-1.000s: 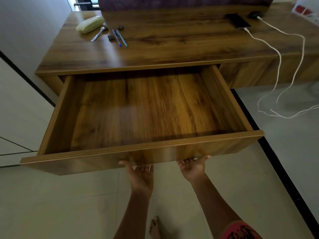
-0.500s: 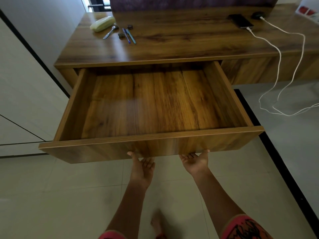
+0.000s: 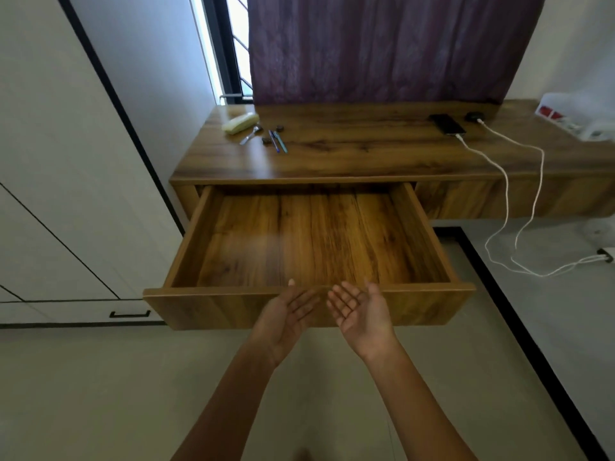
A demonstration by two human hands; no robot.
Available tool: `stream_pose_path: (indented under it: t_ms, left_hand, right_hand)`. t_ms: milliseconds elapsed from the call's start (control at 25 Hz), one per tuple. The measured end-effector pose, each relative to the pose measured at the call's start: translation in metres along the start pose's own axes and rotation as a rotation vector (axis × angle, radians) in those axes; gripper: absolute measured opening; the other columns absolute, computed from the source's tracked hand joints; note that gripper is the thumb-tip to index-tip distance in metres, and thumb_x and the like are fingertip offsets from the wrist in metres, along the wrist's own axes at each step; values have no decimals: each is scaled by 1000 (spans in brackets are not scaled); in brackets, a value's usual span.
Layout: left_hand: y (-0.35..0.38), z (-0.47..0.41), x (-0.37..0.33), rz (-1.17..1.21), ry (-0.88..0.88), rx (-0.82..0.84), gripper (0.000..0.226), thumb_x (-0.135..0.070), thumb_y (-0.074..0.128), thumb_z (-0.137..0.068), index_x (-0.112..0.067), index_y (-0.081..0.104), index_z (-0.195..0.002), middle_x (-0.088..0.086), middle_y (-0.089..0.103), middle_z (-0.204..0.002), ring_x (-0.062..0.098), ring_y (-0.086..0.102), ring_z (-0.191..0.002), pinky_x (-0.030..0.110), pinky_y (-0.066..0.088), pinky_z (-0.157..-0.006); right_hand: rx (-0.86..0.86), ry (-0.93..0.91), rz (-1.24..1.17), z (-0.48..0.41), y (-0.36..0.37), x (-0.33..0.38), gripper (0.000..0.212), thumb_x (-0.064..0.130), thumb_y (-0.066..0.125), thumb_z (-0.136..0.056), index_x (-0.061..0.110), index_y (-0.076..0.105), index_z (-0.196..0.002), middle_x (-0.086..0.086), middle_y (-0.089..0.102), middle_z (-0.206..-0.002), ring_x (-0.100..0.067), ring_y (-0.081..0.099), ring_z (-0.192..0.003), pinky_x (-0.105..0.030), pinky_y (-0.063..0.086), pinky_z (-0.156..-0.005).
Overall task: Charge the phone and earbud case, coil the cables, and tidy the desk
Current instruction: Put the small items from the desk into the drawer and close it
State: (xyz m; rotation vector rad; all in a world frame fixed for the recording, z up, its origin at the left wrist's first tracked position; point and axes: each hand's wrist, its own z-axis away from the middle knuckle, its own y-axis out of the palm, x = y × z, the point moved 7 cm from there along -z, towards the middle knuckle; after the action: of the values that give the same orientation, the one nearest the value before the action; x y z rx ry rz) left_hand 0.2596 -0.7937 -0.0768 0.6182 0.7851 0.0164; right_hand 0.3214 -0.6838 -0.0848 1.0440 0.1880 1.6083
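A wooden drawer (image 3: 233, 307) stands pulled out of the desk (image 3: 349, 158), with nothing inside it. My left hand (image 3: 288, 317) and my right hand (image 3: 361, 311) hover palms up in front of the drawer's front panel, fingers apart, holding nothing. On the desk's back right lie a black phone (image 3: 447, 124) and a dark earbud case (image 3: 474, 116). Each has a white cable (image 3: 499, 171) plugged in, hanging over the desk edge to a charger (image 3: 605, 255) on the floor.
At the desk's back left lie a pale green case (image 3: 240, 123), a spoon (image 3: 250, 135), two pens (image 3: 278, 141) and small dark bits. A white power strip (image 3: 579, 126) sits at far right. White cabinets (image 3: 66, 194) stand left; a purple curtain (image 3: 382, 44) hangs behind.
Both hands have left the underside of the drawer front and risen, palms up, in front of it. The view has tilted up and back, showing curtain and window.
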Motion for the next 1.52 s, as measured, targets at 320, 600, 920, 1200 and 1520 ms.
stream_pose_path:
  t_ms: [320,600,920,1200,1520]
  left_hand:
    - [28,-20,-146,-183,301,-53,43,-25,43,-96,-1,41,-133,14,57,-127,25,57,-114,37,43,-99]
    - [25,-125,-266,-610,553,-273,31,-25,52,-92,-7,54,-117,4,59,-112,17,55,-101,30,45,-88]
    - [4,-305,-364,-1077,593,-457,40,-21,51,-92,-7,45,-129,11,52,-132,23,50,-119,27,40,-89]
    - [-17,-407,-391,-1349,659,-578,44,-24,51,-91,-4,44,-129,15,52,-127,28,47,-115,36,38,-96]
    - [-20,-437,-411,-1366,681,-839,31,-35,55,-88,-12,60,-108,10,59,-108,25,50,-102,37,42,-84]
  right_hand:
    - [162,-180,163,-23,122,74,35,39,44,-93,9,60,-87,-9,64,-81,-22,62,-78,-32,50,-72]
    - [125,-304,352,-151,240,117,26,29,47,-94,12,58,-77,-5,64,-66,-14,62,-57,-27,48,-61]
    - [-116,-670,1102,-324,338,137,14,31,55,-90,17,56,-85,5,55,-81,-12,54,-79,-21,39,-59]
    - [-326,-859,1715,-421,365,126,46,47,46,-90,17,49,-125,-3,50,-124,-18,43,-116,-33,39,-96]
    - [-363,-962,1740,-433,359,125,33,36,44,-94,14,57,-115,-2,54,-115,-16,46,-107,-30,38,-90]
